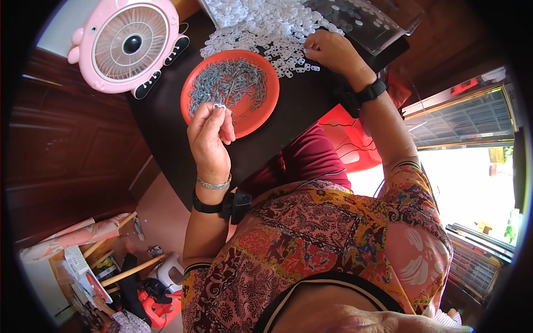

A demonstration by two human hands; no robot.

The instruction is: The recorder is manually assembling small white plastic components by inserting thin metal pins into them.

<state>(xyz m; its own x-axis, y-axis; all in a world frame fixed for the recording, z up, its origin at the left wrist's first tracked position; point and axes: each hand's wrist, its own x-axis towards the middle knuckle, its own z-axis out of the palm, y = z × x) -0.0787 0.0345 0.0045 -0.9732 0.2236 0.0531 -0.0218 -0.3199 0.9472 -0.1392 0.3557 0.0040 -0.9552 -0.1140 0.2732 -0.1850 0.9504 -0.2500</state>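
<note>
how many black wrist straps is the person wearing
2. One black strap is on the left wrist, just below a silver bracelet. The other black strap is on the right wrist, beside the pile of white pieces.

Daylight enters from the right, where the bright opening (472, 188) is overexposed and nearly white. The dark table (300, 105) and the wooden wall (72, 150) on the left stay dim, with soft shadows. The white plastic pieces (261, 28) on the far side look a little washed out, and the clear plastic sheet (366, 22) carries a weak glare. The fisheye lens bends straight edges near the rim, and black corners surround the round picture. The near bottom part is slightly blurred.
</note>
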